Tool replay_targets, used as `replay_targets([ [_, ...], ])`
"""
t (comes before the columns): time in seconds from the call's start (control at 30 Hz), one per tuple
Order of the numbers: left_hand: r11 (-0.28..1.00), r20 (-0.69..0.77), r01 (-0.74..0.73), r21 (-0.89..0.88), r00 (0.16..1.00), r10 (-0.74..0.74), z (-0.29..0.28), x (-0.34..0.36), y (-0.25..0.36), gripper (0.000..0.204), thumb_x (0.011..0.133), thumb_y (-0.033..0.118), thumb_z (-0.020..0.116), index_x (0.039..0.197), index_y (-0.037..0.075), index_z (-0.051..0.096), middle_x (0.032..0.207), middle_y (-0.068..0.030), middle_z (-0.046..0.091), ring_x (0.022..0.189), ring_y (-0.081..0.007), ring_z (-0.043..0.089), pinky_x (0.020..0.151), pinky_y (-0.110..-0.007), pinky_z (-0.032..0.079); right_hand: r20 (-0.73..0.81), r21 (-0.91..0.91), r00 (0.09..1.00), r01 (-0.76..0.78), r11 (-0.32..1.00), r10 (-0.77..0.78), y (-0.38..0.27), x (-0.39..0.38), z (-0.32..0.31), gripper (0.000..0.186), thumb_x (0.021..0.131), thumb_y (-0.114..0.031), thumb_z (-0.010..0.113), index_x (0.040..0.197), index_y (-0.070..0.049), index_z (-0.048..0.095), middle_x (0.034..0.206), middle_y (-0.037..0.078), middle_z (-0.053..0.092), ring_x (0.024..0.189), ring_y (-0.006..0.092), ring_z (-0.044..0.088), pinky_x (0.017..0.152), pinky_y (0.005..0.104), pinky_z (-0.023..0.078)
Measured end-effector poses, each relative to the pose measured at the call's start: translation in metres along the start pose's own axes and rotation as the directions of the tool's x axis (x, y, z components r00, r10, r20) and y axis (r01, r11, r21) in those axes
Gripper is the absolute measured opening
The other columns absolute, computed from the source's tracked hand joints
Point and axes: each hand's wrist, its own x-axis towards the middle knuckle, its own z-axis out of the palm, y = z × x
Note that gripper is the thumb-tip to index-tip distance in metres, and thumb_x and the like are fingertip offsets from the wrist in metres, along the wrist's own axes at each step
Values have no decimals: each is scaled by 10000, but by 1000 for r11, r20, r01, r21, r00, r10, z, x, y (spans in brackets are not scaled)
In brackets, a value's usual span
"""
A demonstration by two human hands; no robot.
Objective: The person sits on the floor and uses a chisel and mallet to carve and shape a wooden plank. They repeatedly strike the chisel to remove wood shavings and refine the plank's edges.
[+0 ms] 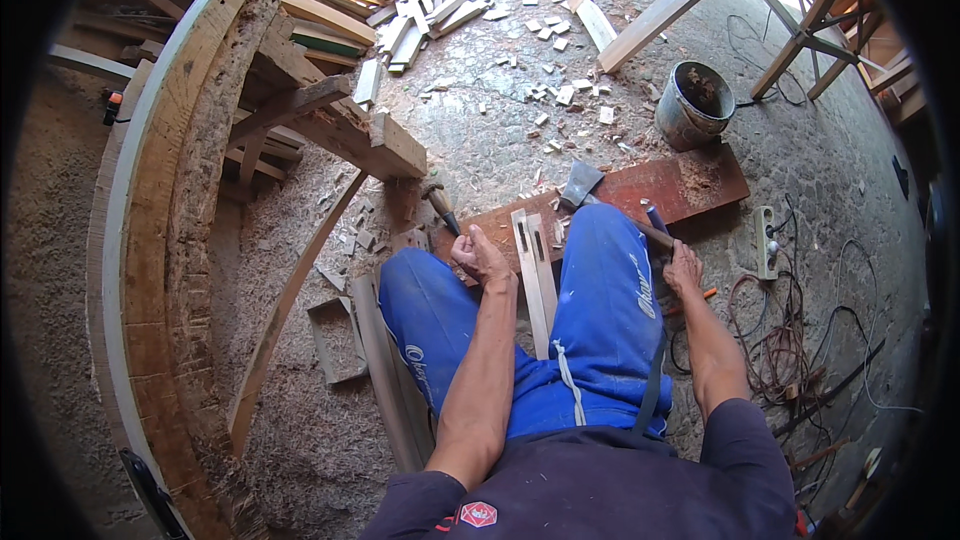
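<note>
Left hand (482, 255) curled tight, and it has the dark lower end of a short, wooden-handled hand tool (442, 208), butt pointing up and away, the tip hidden in the fist! Over on the other side, the right hand (685, 268) wraps fully round the brown wooden shaft of a grey, metal-headed hatchet (582, 183), part of that shaft lost behind the right knee, clad in blue trousers (610, 270). Between the thighs lie two pale, narrow wooden slats (537, 280), side by side, each with a dark slot near its far end. Just past the knees, a thick reddish-brown plank (650, 190) runs across, hatchet head above it, sawdust heaped toward its right end. Behind that plank stands a grimy, round grey bucket (690, 120), and small pale wood offcuts (565, 95) litter the ground beyond. Out right, a white, oblong power strip (766, 242) sits near tangled cables (775, 350); out left, a huge curved timber (160, 230) sweeps up the whole side!
</note>
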Motion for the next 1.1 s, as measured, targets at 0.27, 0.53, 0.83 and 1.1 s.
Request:
replay_targets([
  [0.27, 954, 523, -4, -299, 836, 167, 25, -6, 188, 320, 984, 207, 692, 1193, -12, 587, 979, -53, 627, 891, -115, 586, 782, -261, 488, -320, 330, 931, -65, 942, 176, 21, 37, -74, 282, 1043, -234, 526, 1252, -45, 545, 1073, 240, 663, 1031, 442, 638, 862, 536, 497],
  [0.53, 920, 930, -214, -329, 93, 355, 60, -84, 260, 568, 926, 401, 770, 1298, 20, 571, 1209, -157, 663, 1094, -221, 643, 918, -355, 536, -556, 463, 691, 719, 518, -462, -192, 23, -224, 186, 1002, -199, 651, 1102, -62, 574, 738, 190, 631, 694, 408, 678, 583, 491, 508],
  [0.83, 874, 892, 218, -434, 241, 383, 54, -58, 259, 271, 1047, 311, 612, 1109, 60, 535, 801, -51, 603, 725, -171, 638, 747, -382, 582, -528, 604, 683, 720, 342, -504, -287, 23, -205, 452, 954, -136, 671, 1372, -54, 520, 972, 244, 666, 879, 457, 680, 692, 503, 543],
  [1.1, 800, 720, 16, -600, 448, 531, 44, -19, 276, 202, 1007, 235, 689, 1105, 83, 600, 749, 1, 561, 665, -112, 567, 692, -346, 550, -151, 489, 905, 418, 766, -397, -170, 74, -113, 431, 992, -299, 588, 1336, -40, 596, 1124, 230, 665, 1058, 367, 654, 945, 452, 525],
])
